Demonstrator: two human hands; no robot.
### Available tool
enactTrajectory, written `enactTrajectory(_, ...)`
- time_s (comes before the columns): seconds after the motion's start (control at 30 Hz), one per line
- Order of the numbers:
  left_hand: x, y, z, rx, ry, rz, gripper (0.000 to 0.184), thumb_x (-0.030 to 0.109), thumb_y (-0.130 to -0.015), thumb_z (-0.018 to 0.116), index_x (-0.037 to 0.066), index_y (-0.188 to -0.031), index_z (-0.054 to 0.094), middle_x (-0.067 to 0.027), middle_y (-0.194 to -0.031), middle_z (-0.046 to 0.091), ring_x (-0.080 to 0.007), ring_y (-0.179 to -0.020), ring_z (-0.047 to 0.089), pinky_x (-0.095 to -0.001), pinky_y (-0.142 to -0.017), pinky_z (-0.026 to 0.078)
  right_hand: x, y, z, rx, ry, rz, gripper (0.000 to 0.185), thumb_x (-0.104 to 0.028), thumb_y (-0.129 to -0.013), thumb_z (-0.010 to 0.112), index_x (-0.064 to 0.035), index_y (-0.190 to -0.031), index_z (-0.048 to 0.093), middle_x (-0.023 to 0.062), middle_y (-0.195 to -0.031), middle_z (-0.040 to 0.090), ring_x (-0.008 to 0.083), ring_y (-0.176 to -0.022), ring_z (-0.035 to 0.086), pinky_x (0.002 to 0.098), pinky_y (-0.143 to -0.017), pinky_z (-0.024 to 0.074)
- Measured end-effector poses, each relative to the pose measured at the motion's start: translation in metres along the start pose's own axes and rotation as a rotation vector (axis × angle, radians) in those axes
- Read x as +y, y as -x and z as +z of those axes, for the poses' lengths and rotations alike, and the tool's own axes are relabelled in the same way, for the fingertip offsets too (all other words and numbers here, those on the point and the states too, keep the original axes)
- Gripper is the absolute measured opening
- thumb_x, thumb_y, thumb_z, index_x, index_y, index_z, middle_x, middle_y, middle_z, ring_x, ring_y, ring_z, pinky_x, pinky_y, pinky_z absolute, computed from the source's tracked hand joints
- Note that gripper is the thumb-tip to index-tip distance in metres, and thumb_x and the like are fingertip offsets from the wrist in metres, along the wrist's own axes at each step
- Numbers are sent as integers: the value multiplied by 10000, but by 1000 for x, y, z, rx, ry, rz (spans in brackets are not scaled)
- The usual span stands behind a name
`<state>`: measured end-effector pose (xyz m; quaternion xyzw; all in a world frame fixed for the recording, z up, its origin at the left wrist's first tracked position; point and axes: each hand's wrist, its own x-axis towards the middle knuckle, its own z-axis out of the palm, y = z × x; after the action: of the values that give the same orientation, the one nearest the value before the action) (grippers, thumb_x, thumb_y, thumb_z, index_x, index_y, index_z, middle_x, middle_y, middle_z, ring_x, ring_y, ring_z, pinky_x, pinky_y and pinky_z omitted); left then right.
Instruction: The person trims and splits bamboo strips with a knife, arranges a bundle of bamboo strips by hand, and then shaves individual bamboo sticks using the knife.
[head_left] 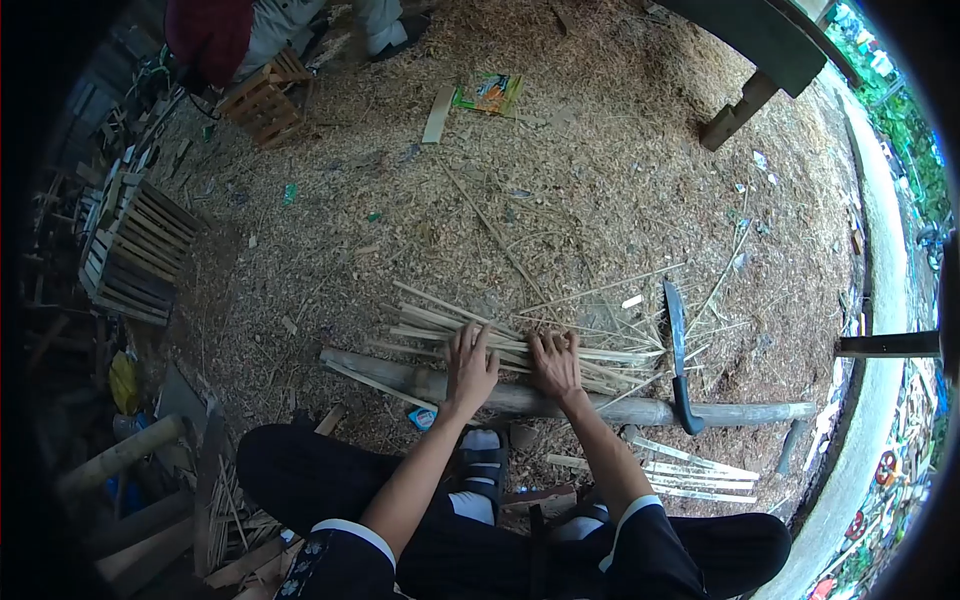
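Half open, fingers bent, the left hand (471,368) and right hand (556,364) lie on the wooden strips (622,356) beside the pole (520,401) (a knife (677,335) lies across it). It looks like straightening; keeping them even calls for light pressure from both.

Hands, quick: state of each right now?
Left hand: palm down over the strips, fingers bent; grip can't be told.
Right hand: on the same strips, fingers bent; grip can't be told.
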<state>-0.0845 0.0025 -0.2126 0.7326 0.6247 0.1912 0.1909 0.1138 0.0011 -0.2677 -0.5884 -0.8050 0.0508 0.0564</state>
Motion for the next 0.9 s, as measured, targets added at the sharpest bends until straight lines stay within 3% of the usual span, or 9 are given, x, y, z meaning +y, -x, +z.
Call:
enactTrajectory(0.27, 42, -22, -34, 427, 303, -290, 884, 311, -911, 716, 37, -1502, 118, -257, -1512, 166, -424, -1424, 159, -589, -1132, 229, 10, 3, -82, 115, -259, 181, 767, -363, -670, 816, -99, -1322, 510, 117, -1068, 666, 271, -1045, 633, 564, -1094, 222)
enactTrajectory(0.33, 65, -31, -40, 350, 895, -342, 981, 323, -853, 790, 44, -1507, 114, -238, -1562, 82, -383, -1471, 105, -564, -1178, 199, 12, 1, -92, 191, -247, 179, 760, -440, -689, 808, -116, -1311, 519, 94, -1078, 642, 267, -1057, 621, 562, -1095, 209)
enactTrajectory(0.37, 76, -39, -44, 211, 1301, -299, 1025, 292, -800, 842, 29, -1509, 152, -220, -1575, 180, -332, -1474, 218, -505, -1192, 248, 11, 0, -98, 269, -277, 167, 786, -432, -674, 816, -109, -1324, 515, 97, -1083, 641, 271, -1056, 619, 556, -1093, 206)
enactTrajectory(0.47, 102, -59, -62, -115, 1509, -157, 963, 244, -791, 848, 9, -1497, 236, -204, -1516, 374, -294, -1424, 374, -446, -1166, 332, 0, -1, -116, 327, -370, 167, 839, -406, -645, 827, -89, -1353, 507, 104, -1082, 635, 279, -1048, 614, 543, -1084, 201)
enactTrajectory(0.5, 115, -62, -70, -2, 1566, -159, 851, 176, -797, 834, -2, -1459, 330, -158, -1341, 568, -269, -1261, 556, -413, -1121, 400, -4, -1, -120, 361, -424, 178, 827, -394, -645, 827, -83, -1345, 513, 107, -1081, 636, 281, -1049, 614, 541, -1082, 205)
enactTrajectory(0.6, 136, -80, -84, 63, 1686, -253, 567, 67, -802, 803, 7, -1288, 519, -102, -1142, 668, -199, -1031, 657, -359, -992, 497, -5, -2, -134, 465, -458, 132, 825, -369, -645, 828, -70, -1344, 508, 121, -1099, 638, 289, -1062, 612, 535, -1075, 233)
enactTrajectory(0.77, 172, -96, -120, 120, 1704, -137, 410, 67, -821, 773, 44, -1157, 539, -30, -868, 613, -162, -810, 658, -296, -700, 559, 23, 3, -186, 192, -611, 94, 912, -464, -666, 846, -52, -1390, 475, 192, -1144, 620, 378, -1056, 599, 496, -1028, 360)
enactTrajectory(0.8, 176, -100, -125, 117, 1703, -128, 410, 67, -821, 773, 44, -1157, 539, -30, -868, 613, -162, -810, 658, -296, -700, 559, 31, 8, -195, -8, -698, 140, 903, -491, -708, 831, -76, -1416, 455, 230, -1210, 614, 412, -1107, 592, 521, -1037, 374)
enactTrajectory(0.9, 186, -107, -139, 148, 1581, -50, 370, 150, -802, 844, 52, -1053, 590, -15, -852, 638, -103, -715, 626, -274, -669, 539, 50, 23, -198, -19, -724, 125, 826, -517, -809, 749, -66, -1428, 438, 253, -1246, 590, 439, -1117, 584, 485, -958, 465)
